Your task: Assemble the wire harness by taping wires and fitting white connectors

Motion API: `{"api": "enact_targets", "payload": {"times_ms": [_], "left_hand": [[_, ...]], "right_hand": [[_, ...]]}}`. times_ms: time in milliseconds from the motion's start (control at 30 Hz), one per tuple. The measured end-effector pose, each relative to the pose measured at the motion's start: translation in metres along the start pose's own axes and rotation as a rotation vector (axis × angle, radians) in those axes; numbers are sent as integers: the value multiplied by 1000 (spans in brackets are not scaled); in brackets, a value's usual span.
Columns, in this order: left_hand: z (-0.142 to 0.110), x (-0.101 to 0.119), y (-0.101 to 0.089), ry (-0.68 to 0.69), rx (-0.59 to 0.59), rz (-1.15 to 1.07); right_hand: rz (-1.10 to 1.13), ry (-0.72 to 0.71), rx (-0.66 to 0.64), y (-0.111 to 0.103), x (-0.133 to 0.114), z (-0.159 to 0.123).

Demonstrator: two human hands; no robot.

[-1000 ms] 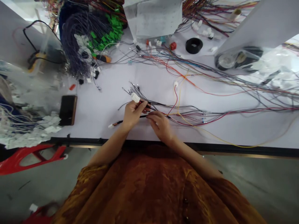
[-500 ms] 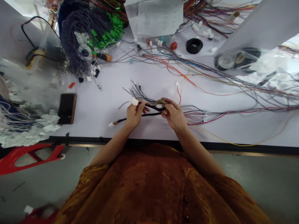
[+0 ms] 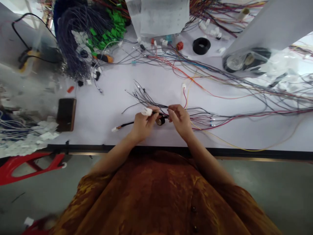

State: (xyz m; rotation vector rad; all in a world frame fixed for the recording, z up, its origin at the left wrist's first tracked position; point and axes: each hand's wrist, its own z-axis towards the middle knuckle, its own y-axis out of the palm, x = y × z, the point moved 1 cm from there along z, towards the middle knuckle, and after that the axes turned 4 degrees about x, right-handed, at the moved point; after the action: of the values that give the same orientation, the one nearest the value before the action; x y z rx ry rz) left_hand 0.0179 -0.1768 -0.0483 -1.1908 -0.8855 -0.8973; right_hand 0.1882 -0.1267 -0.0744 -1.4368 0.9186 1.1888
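Observation:
My left hand is shut on a wire harness just behind its white connector. A small roll of black tape hangs on the harness between my hands. My right hand pinches the wires close to the roll. Its fingertips hide part of the bundle. Thin dark wires with bare metal ends fan out beyond my hands. A black-sleeved branch ending in a small white plug lies to the left.
Loose coloured wires spread across the white table to the right. At the back are a black tape roll, papers, and bundled wires with green connectors. A phone lies left. The table's front edge runs below my forearms.
The tape roll has left my right hand's fingers and now hangs lower on the harness, nearer my left hand. My right hand has opened its grip and moved slightly to the left.

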Motion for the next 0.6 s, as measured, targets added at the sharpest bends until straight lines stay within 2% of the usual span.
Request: {"api": "enact_targets", "payload": {"times_ms": [67,133,200,267,367,433,500,600], "left_hand": [[-7,6,1,224,-125,269],[-12,8,2,410,-243,489],[-14,6,1,519,-296,603],[-14,1,0,537,-302,614],[-13,-9,-2,468,-283,506],[-12,-15,-3,391,-238,391],[-9,-22,-2,282,-128,248],[0,-37,-1,-5,106,-44]], "right_hand": [[49,155,-201,-3,0,16],[65,242,-403,-2,-1,28],[109,265,-481,0,-3,33],[176,257,-460,3,-3,33],[184,219,-355,11,-2,28],[133,164,-225,16,-2,25],[113,134,-99,17,-4,21],[160,185,35,11,-5,14]]}}
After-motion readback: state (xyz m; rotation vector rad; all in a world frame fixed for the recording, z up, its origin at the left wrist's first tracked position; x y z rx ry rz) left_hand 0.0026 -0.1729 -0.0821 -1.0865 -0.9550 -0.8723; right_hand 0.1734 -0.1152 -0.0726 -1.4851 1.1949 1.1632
